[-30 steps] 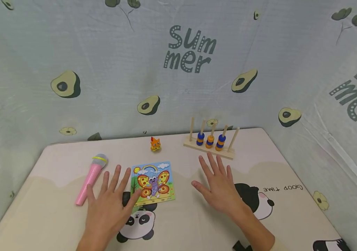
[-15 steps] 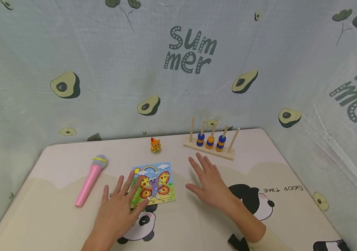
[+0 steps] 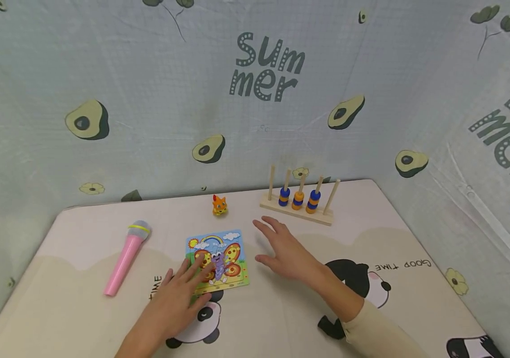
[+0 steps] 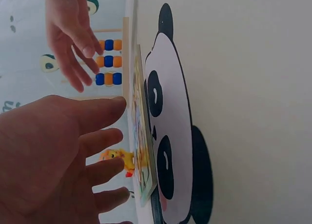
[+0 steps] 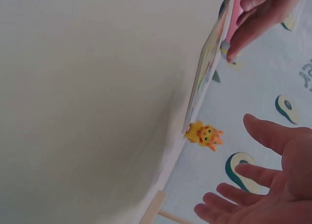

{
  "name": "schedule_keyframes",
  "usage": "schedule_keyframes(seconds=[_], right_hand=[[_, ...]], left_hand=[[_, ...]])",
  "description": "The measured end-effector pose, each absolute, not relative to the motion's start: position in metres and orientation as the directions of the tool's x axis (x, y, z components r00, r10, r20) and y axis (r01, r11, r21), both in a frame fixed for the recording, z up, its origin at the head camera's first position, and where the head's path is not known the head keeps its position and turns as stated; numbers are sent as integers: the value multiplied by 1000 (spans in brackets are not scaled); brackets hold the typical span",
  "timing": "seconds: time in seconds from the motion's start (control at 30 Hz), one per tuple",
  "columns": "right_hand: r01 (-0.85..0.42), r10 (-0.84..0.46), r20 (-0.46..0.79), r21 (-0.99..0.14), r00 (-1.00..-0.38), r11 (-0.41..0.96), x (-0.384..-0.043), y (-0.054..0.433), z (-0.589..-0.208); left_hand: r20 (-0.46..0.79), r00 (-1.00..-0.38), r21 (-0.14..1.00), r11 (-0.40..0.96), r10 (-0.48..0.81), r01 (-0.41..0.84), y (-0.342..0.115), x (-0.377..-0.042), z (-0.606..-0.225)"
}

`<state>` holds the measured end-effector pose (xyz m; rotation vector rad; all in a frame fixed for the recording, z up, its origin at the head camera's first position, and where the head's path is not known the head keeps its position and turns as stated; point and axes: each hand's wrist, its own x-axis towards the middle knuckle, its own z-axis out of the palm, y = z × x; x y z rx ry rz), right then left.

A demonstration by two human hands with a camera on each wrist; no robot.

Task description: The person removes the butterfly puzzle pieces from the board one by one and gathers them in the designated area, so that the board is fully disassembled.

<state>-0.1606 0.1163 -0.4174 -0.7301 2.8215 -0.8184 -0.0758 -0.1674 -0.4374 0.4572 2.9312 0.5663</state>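
At lower center of the head view, the left hand (image 3: 174, 301) obscured part of the butterfly board (image 3: 225, 256), and the bottom edge truncated the left forearm (image 3: 138, 338). The right wrist view's lower edge cropped the peg rack (image 5: 153, 208).

– How is the left hand (image 3: 176, 301)?
– Back upward, raised over the table (image 3: 66, 318), fingers loosely spread and pointing toward the far edge.
– And the right hand (image 3: 285, 252)?
– Raised too, well apart from it, nearer the far edge, fingers slightly bent, thumb apart.
– Its forearm (image 3: 339, 294)?
– Bare below a pale sleeve (image 3: 376, 329), slanting toward the far left corner.
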Motion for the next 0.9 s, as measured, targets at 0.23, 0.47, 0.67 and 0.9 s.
schedule_keyframes(seconds=[0.23, 0.47, 0.67, 0.9], right_hand=[[-461, -562, -23, -544, -827, 701, -173, 106, -422], [-492, -607, -42, -541, -794, 682, -183, 94, -423], [-521, -636, -52, -526, -770, 672, -192, 82, -423], [-531, -661, -91, -521, -745, 669, -204, 65, -425]], left_hand=[[-104, -929, 430, 858, 355, 280, -170, -78, -442], [-131, -923, 437, 857, 362, 274, -173, -78, -444], [-138, -911, 455, 842, 387, 289, -178, -78, -444], [-152, -897, 458, 834, 415, 308, -181, -77, -446]])
